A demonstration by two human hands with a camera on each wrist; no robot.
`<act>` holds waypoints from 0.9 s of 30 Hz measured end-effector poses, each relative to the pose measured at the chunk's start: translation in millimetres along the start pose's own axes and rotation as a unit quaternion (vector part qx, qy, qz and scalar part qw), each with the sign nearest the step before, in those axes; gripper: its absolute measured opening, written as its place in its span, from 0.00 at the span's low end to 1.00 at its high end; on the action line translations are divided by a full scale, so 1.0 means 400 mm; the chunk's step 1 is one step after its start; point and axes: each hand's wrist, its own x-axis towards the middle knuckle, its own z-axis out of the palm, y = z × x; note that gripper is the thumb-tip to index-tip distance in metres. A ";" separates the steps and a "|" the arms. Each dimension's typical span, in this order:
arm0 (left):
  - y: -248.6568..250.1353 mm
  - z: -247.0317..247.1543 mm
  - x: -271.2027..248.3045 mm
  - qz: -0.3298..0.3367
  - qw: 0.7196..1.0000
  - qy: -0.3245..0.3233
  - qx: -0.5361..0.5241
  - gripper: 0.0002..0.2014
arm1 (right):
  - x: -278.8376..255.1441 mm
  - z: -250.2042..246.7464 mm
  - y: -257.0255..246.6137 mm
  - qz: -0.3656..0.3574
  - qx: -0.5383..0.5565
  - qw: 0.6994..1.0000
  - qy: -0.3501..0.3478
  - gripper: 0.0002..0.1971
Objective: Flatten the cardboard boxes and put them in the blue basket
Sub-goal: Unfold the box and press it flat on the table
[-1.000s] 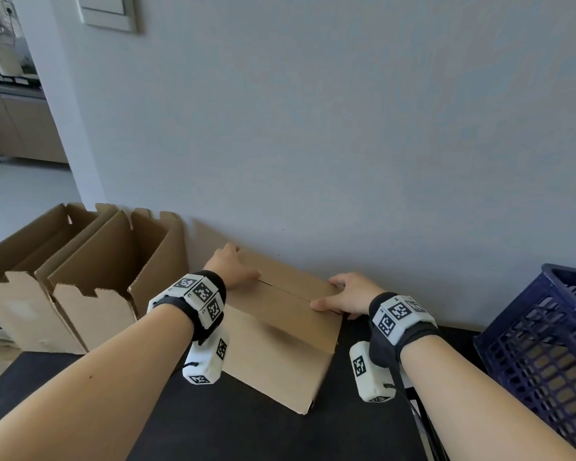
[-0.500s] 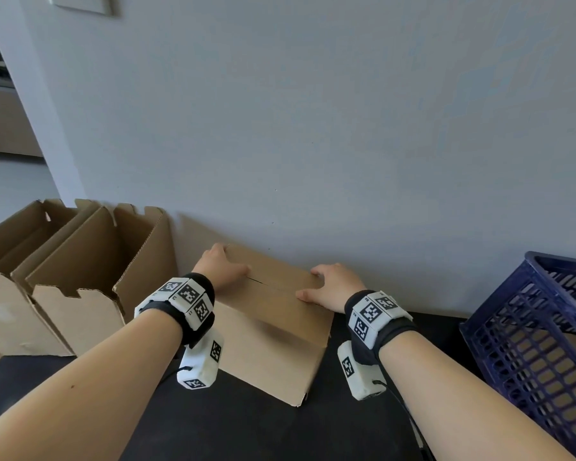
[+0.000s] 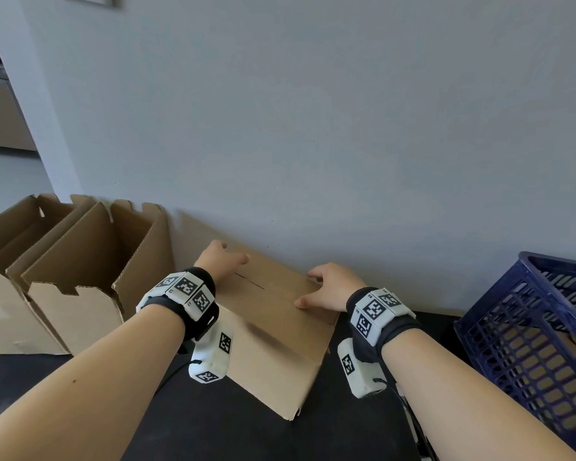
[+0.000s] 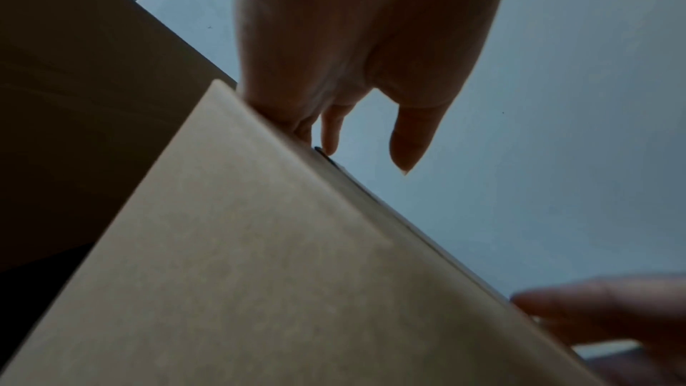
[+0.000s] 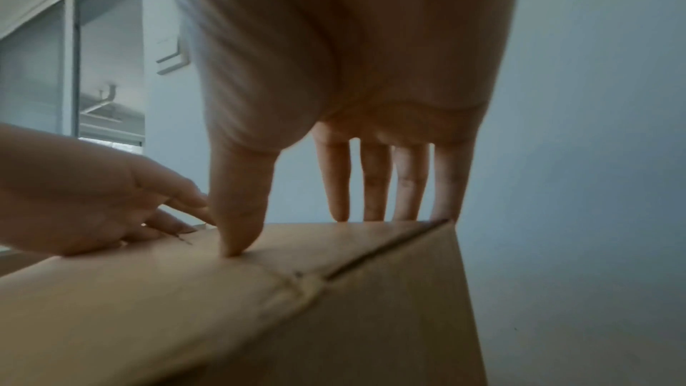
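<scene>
Left hand (image 3: 221, 261) and right hand (image 3: 330, 287) lie flat-fingered, grasping nothing, on the closed box (image 3: 273, 327), apparently to press its top flaps inward. The blue basket (image 3: 526, 334) waits alongside.

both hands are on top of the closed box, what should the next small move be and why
Probably dig the fingertips into the seam and pull the top flaps open. The closed box still stands whole on the table, left hand and right hand resting flat on its top, so it can't be flattened yet.
</scene>
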 end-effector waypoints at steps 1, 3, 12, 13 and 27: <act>-0.001 0.001 0.001 0.003 1.000 0.001 0.001 0.33 | -0.009 -0.002 -0.005 -0.012 0.002 1.000 0.010 0.35; -0.005 -0.001 0.003 0.009 1.000 0.011 0.005 0.32 | -0.020 -0.009 -0.018 -0.036 -0.005 0.999 0.013 0.37; -0.007 -0.003 -0.004 0.041 0.999 0.029 0.018 0.27 | -0.030 -0.002 -0.062 -0.058 -0.098 0.993 -0.012 0.17; -0.007 -0.003 -0.004 0.044 0.998 0.029 0.020 0.27 | -0.031 -0.001 -0.069 -0.063 -0.110 0.992 -0.012 0.14; -0.011 -0.007 -0.004 0.048 0.998 0.019 -0.029 0.27 | -0.040 0.022 -0.060 -0.106 -0.111 0.988 0.018 0.23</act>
